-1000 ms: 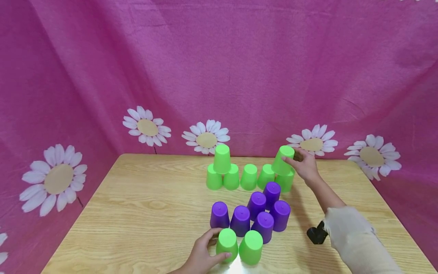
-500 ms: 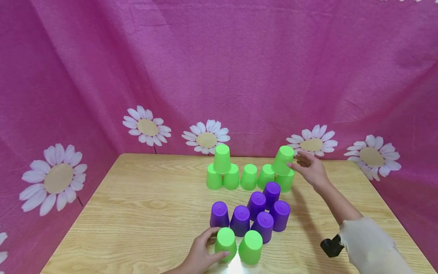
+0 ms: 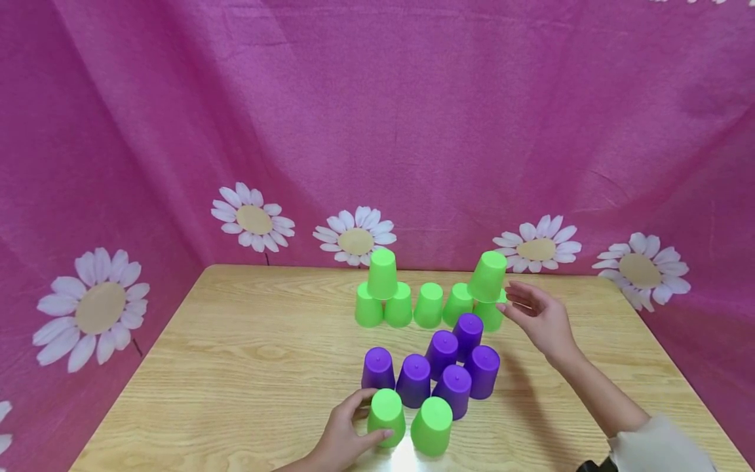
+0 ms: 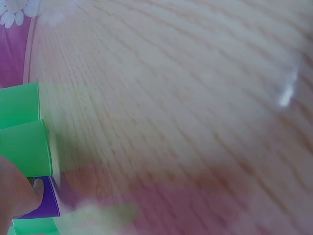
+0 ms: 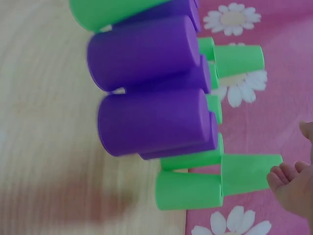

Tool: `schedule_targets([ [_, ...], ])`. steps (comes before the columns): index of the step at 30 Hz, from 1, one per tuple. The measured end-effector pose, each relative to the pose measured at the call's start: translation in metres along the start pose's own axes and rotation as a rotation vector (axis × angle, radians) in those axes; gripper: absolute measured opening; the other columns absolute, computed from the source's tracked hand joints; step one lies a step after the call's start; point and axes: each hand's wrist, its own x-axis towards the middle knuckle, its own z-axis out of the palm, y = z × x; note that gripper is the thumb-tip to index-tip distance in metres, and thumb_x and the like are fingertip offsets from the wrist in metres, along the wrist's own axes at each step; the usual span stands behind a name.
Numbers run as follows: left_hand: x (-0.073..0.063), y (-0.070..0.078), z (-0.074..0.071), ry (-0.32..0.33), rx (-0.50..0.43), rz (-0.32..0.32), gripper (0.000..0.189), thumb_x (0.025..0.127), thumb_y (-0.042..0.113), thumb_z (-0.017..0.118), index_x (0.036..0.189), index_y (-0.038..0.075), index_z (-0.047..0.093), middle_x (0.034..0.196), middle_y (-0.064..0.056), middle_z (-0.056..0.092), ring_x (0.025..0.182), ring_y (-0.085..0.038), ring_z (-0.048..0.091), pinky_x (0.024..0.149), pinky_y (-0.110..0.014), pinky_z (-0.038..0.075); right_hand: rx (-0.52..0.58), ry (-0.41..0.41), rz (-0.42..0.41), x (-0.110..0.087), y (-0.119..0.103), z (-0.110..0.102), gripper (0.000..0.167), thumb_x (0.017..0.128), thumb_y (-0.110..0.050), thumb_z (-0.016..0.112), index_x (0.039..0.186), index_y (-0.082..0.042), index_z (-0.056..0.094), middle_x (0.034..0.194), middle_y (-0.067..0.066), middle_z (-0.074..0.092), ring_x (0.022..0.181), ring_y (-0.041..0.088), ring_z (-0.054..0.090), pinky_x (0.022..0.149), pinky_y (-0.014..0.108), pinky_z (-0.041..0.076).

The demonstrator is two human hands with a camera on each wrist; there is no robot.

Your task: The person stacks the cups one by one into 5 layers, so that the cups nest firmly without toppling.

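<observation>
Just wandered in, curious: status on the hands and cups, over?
Left hand gripping near-left green cup. Right hand open beside upper-right green cup. Purple cups stand between those two cups.

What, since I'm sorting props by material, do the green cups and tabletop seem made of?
Green cups: probably plastic, satin finish; smooth walls, even colour, neat rims. Tabletop: wood or wood-look laminate, I can't tell which; slightly glossy, showing grain and a bright glare.

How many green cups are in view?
9. Back row, left to right: first cup, second cup, third cup, fourth cup, fifth cup. On these: left upper cup, right upper cup. Nearest the camera: left front cup, right front cup. Nested ones may be hidden.
</observation>
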Motion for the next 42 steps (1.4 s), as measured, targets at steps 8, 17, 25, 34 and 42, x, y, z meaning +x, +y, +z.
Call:
schedule_targets([
  [8,0.001,0.001,0.000,0.004,-0.002,-0.001,0.056,0.075,0.022,0.076,0.121,0.001,0.052,0.117,-0.014,0.061,0.108,-0.013,0.057,0.093,-0.026,0.050,0.163,0.004,-0.071,-0.021,-0.006,0.004,0.032,0.080,0.006,0.065,0.109,-0.007,0.062,0.094,-0.025,0.065,0.090,-0.008,0.062,0.076,0.008,0.051],
  [17,0.000,0.001,-0.001,0.014,0.010,0.018,0.056,0.074,0.021,0.076,0.120,0.000,0.052,0.117,-0.014,0.061,0.107,-0.013,0.057,0.093,-0.026,0.050,0.323,-0.088,-0.203,-0.048,-0.005,0.015,0.033,0.077,0.017,0.061,0.108,0.007,0.061,0.101,-0.012,0.068,0.095,0.000,0.064,0.080,0.013,0.052],
  [25,0.000,0.002,-0.003,0.037,0.017,0.034,0.056,0.074,0.020,0.077,0.120,0.000,0.053,0.117,-0.014,0.061,0.108,-0.014,0.057,0.094,-0.026,0.050,0.403,-0.168,-0.326,-0.073,0.000,0.030,0.036,0.072,0.025,0.058,0.108,0.021,0.053,0.107,-0.005,0.069,0.099,0.003,0.064,0.084,0.016,0.052],
  [34,0.002,0.002,-0.004,0.060,0.008,0.052,0.054,0.072,0.016,0.077,0.119,0.000,0.054,0.115,-0.014,0.062,0.105,-0.006,0.056,0.092,-0.025,0.051,0.472,-0.173,-0.412,-0.097,0.009,0.045,0.041,0.067,0.029,0.058,0.106,0.015,0.058,0.106,-0.001,0.069,0.098,0.005,0.064,0.082,0.016,0.052],
  [42,0.002,0.008,-0.009,0.083,0.060,0.059,0.054,0.072,0.018,0.078,0.118,0.001,0.055,0.114,-0.012,0.063,0.103,-0.009,0.058,0.091,-0.030,0.051,0.393,-0.220,-0.378,-0.115,0.014,0.053,0.042,0.067,0.026,0.062,0.107,0.015,0.057,0.111,-0.007,0.066,0.101,0.000,0.061,0.087,0.011,0.048],
])
